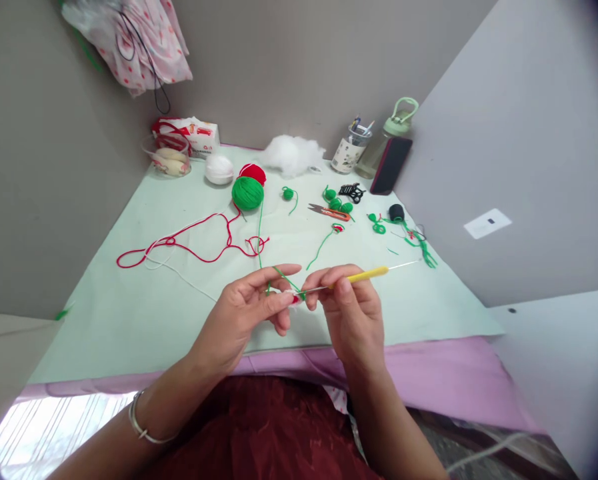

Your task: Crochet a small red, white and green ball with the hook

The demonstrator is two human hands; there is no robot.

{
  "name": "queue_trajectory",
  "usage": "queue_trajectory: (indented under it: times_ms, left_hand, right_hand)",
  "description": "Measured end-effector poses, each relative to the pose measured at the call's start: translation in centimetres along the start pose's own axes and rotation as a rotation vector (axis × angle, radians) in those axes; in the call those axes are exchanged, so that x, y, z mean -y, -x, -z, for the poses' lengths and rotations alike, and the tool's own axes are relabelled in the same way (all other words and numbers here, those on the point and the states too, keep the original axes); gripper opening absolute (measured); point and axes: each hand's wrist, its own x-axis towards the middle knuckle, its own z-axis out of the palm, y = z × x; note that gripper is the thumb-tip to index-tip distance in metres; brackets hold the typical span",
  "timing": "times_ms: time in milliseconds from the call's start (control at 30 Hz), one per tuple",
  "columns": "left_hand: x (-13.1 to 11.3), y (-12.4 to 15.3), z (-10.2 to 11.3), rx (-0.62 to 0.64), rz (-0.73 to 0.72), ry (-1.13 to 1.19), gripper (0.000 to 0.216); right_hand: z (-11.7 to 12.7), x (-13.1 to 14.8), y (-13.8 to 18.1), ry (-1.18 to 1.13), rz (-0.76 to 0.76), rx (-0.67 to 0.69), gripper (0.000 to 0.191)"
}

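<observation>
My left hand [251, 303] pinches a small crocheted piece of red and white with green edging [297, 297], and a strand of green yarn [281, 273] runs over its forefinger. My right hand [346, 303] grips a yellow-handled crochet hook [363, 275], its metal tip meeting the small piece between the two hands. The strand leads back to a green yarn ball [247, 193] on the pale green mat [129, 313], with a red yarn ball [253, 172] just behind it.
Loose red yarn [189, 243] and white yarn trail across the mat's left. Orange snips [330, 212], several small green crocheted pieces [336, 200], a black clip, white stuffing [291, 155], a tissue pack, a pen jar, a bottle and a phone stand at the back. Walls close in on three sides.
</observation>
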Motion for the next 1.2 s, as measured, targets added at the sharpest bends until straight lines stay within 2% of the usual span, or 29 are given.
queue_trajectory:
  times_ms: [100, 333, 467, 567, 667, 767, 867, 933, 1033, 1100, 1200]
  left_hand:
    - [-0.1, 0.0, 0.0, -0.007, -0.006, -0.013, 0.026]
    - [0.2, 0.0, 0.3, -0.062, -0.096, -0.14, 0.032]
    - [0.1, 0.2, 0.1, -0.113, -0.161, -0.205, 0.031]
    - [0.1, 0.4, -0.4, -0.154, -0.172, -0.19, 0.033]
    - [0.1, 0.5, -0.9, -0.14, -0.106, -0.056, 0.05]
    - [0.0, 0.3, -0.9, -0.066, 0.067, 0.128, 0.057]
    - [-0.3, 0.0, -0.4, -0.029, 0.179, 0.227, 0.051]
    - [-0.5, -0.1, -0.2, -0.048, 0.157, 0.226, 0.047]
    - [-0.5, -0.1, -0.3, -0.065, 0.076, 0.176, 0.046]
    - [-0.3, 0.0, -0.5, -0.058, 0.043, 0.128, 0.043]
    - [0.1, 0.1, -0.8, -0.065, 0.0, 0.06, 0.039]
  right_hand:
    - [0.3, 0.2, 0.3, 0.102, 0.062, 0.032, 0.019]
    - [0.1, 0.7, 1.0, 0.441, 0.346, 0.071, 0.023]
    - [0.2, 0.7, 1.0, 0.578, 0.436, 0.143, 0.026]
    - [0.4, 0.1, 1.2, 0.633, 0.499, 0.149, 0.031]
    - [0.5, -0.9, 1.7, 0.819, 0.613, 0.122, 0.042]
    - [0.5, -1.3, 2.0, 0.969, 0.687, 0.107, 0.05]
    - [0.2, -0.9, 1.7, 0.786, 0.602, 0.04, 0.038]
    - [-0.1, -0.4, 1.2, 0.576, 0.447, -0.032, 0.027]
    - [-0.3, 0.1, 0.6, 0.308, 0.254, -0.057, 0.02]
    - [-0.5, 0.0, 0.3, 0.283, 0.233, -0.023, 0.018]
    - [-0.8, -0.4, 0.4, 0.408, 0.299, -0.014, 0.018]
